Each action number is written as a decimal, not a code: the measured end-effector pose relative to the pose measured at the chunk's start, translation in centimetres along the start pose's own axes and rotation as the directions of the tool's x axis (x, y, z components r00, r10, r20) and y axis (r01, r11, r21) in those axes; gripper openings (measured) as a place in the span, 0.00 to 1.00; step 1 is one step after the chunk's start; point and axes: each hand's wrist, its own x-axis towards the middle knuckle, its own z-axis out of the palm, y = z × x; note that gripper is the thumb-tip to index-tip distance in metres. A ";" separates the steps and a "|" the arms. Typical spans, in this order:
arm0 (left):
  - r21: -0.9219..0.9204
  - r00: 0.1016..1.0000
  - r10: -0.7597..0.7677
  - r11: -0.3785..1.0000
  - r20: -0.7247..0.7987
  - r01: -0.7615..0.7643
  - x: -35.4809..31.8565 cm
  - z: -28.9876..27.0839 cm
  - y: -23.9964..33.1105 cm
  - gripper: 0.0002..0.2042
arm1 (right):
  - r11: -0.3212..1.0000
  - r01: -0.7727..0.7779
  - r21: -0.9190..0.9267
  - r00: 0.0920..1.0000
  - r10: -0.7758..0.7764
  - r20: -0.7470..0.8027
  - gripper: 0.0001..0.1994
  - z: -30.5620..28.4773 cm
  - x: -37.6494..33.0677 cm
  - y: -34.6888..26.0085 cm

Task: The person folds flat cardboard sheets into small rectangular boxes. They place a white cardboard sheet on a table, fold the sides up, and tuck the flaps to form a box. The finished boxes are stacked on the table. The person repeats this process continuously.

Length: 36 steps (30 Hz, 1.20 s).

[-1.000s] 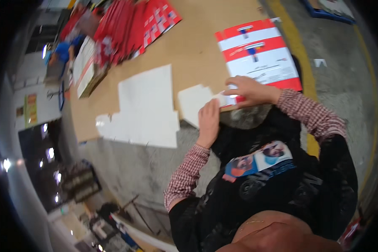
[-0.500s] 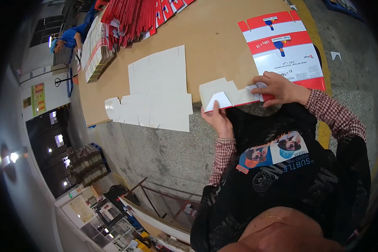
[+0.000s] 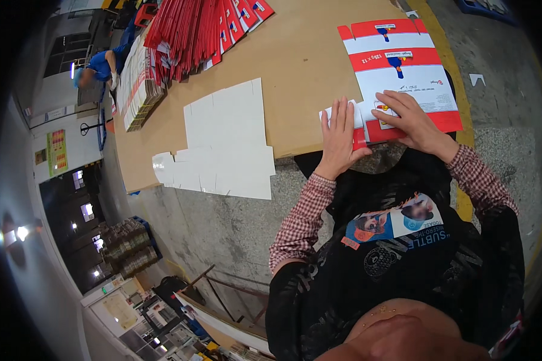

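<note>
A red and white printed carton blank [image 3: 403,78] lies at the right end of the table, near its front edge. Its left flap [image 3: 359,129] is folded over, printed side up. My left hand [image 3: 341,137] rests flat on that flap, fingers together and stretched out. Over the blank's lower part my right hand [image 3: 415,123] is spread, fingertips touching the board and holding nothing. Further left, a second cardboard blank [image 3: 229,138] lies with its plain white side up, overhanging the table's front edge.
Many flat red and white cartons [image 3: 193,36] are fanned out at the back left, beside a bundled stack [image 3: 140,81] of cardboard. The brown tabletop [image 3: 301,72] ends just in front of me. Beyond the stack, a person in blue [image 3: 104,63] bends forward.
The blank's left flap, plain side up before, has been folded over to the right. My left hand has gone from pinching its edge to lying flat on it; my right hand has spread.
</note>
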 end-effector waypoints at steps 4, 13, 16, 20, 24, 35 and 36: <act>0.052 0.998 -0.041 0.998 0.057 0.038 0.5 0.6 0.4 0.53 | 1.000 -0.017 0.003 0.999 0.017 0.050 0.40 0.4 -0.5 0.5; 0.135 0.985 -0.164 0.978 0.044 0.157 0.6 2.5 0.6 0.30 | 0.946 -0.281 -0.162 0.941 0.238 -0.241 0.31 -0.9 -5.0 3.4; 0.220 0.988 -0.143 0.963 -0.062 0.154 0.9 4.2 0.5 0.29 | 0.405 -0.371 0.836 0.366 0.891 -0.269 0.26 -1.9 -10.7 5.5; -0.078 0.940 -0.303 0.953 -0.156 0.294 3.5 6.0 3.9 0.30 | -0.202 0.315 0.927 0.563 0.826 -0.011 0.28 1.2 -5.0 1.1; -0.407 0.866 -0.367 0.887 -0.339 0.217 6.0 5.3 7.0 0.33 | 0.159 -0.121 0.980 0.665 0.746 -0.039 0.32 6.0 0.1 3.5; 0.154 0.489 -0.752 0.473 -0.443 0.867 -20.3 -10.7 -5.0 0.41 | 0.629 -0.428 0.649 0.876 0.465 0.126 0.30 -3.0 29.1 34.2; 0.189 0.534 -0.737 0.505 -0.414 0.842 -20.6 -10.6 -6.1 0.43 | 0.582 -0.407 0.704 0.875 0.469 0.119 0.30 -2.7 33.5 39.2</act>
